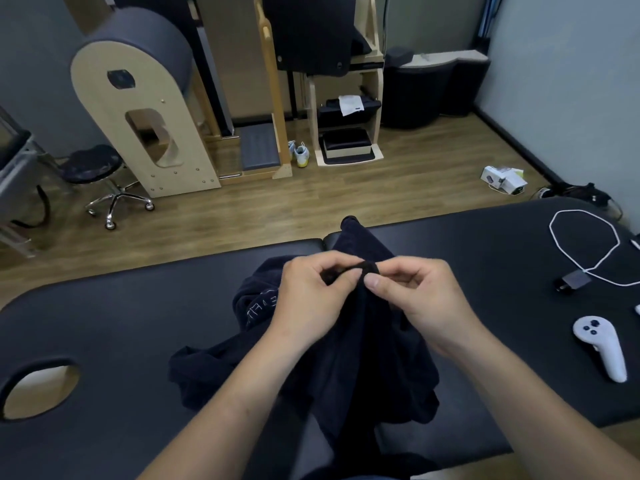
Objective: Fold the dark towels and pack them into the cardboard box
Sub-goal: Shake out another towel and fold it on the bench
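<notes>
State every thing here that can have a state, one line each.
dark towel, unfolded, bunched on the massage table, one edge held up.
left hand, pinching the towel's edge.
right hand, pinching the same edge beside the left.
white controller, lying on the table, untouched.
white cable, lying in an open loop on the table.
stool, upright on the floor.
</notes>
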A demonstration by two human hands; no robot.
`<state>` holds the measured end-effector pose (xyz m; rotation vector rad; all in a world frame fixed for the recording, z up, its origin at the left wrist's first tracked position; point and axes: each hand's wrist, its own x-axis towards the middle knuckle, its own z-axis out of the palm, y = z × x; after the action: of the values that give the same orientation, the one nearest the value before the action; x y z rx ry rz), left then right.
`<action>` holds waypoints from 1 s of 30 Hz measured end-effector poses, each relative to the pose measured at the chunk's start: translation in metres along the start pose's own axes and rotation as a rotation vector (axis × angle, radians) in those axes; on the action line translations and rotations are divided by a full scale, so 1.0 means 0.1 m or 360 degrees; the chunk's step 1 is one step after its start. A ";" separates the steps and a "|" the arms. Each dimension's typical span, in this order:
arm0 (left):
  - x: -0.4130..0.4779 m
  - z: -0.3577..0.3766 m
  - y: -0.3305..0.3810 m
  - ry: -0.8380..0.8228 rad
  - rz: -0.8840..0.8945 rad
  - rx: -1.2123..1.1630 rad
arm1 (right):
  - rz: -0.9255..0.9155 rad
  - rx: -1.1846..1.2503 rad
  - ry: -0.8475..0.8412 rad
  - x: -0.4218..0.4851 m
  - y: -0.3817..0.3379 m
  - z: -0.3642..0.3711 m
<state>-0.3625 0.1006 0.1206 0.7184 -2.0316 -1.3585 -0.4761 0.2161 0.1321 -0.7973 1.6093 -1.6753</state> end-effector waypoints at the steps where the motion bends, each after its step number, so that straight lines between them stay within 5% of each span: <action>1: 0.05 -0.02 0.05 0.0014 0.0043 0.0015 | -0.0042 0.0023 0.0086 0.02 -0.01 0.00; 9: 0.46 -0.05 0.42 -0.0003 0.0523 0.0158 | -0.0481 -0.0224 0.0286 0.29 -0.37 -0.02; 15: 0.85 -0.13 0.75 -0.0334 0.0385 0.0251 | -0.0681 -0.0604 0.0187 0.67 -0.83 -0.10; 21: 1.13 -0.31 1.25 -0.0077 0.0699 0.0283 | -0.0689 -0.0343 0.0162 0.81 -0.91 -0.08; 30: 1.70 -1.20 2.16 0.0388 0.1010 0.0286 | -0.0310 -0.0929 -0.0062 1.40 -0.43 -0.10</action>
<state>-0.4165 -0.0221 0.3884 0.2482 -1.9574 -0.6974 -0.5692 0.1091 0.1712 -1.2961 2.0792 -1.3011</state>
